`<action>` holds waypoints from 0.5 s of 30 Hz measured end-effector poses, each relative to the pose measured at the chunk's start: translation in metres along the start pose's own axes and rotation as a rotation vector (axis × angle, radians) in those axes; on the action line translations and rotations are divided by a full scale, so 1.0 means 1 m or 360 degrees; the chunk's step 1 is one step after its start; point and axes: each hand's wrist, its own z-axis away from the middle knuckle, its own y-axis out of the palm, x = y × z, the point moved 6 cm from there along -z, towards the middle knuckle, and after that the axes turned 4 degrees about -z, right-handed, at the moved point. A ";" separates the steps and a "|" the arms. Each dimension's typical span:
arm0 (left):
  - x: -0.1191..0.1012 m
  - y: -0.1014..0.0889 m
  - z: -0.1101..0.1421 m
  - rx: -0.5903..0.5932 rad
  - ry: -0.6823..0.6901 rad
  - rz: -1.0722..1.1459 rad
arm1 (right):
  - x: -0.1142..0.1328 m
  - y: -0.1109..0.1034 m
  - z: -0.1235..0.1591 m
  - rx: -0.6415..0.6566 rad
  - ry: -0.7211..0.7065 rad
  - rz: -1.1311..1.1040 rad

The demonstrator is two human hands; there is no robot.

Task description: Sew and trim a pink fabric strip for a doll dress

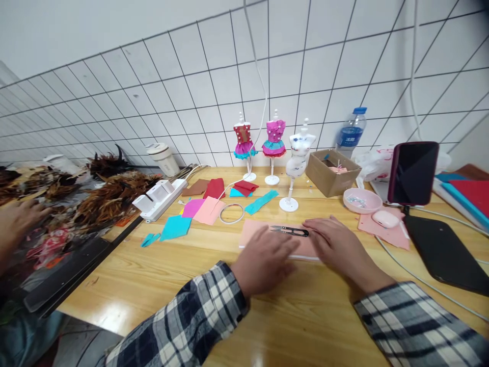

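A rectangular pink sheet [250,230], maybe fabric or crepe paper, lies on the wooden table with a white strip along its near edge. Black thread snips [300,232] rest on top of it, blades pointing left. My left hand [265,260] is over the sheet's near left part, fingers extended, slightly blurred and holding nothing visible. On the sheet's right end lies my right hand [336,247], its fingers stretched out beside the handle end of the snips. Whether those fingertips touch the snips, I cannot tell.
Three small dress forms [272,145] stand by the tiled wall. Coloured scraps [175,228] and a ring [232,214] lie left. A cardboard box [330,178], pink bowl [362,208] and upright phone [413,173] are right. Another person's hand [19,221] is near feathers [126,193].
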 end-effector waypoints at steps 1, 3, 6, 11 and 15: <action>0.022 -0.010 0.002 -0.0115 -0.0133 -0.0018 | -0.001 -0.006 0.001 -0.0006 0.0021 0.0002; 0.075 -0.026 0.015 -0.0239 -0.0511 -0.0153 | -0.002 -0.015 0.003 0.0024 0.0069 0.0028; 0.141 -0.026 0.042 -0.0037 -0.0823 -0.0228 | -0.007 -0.023 0.005 0.0084 0.0182 0.0187; 0.172 -0.009 0.059 0.0053 -0.0916 0.0024 | -0.008 -0.018 0.006 0.0180 0.0219 0.0233; 0.152 -0.007 0.048 -0.0087 -0.0954 0.0205 | 0.006 -0.016 0.005 0.0102 0.0138 0.0140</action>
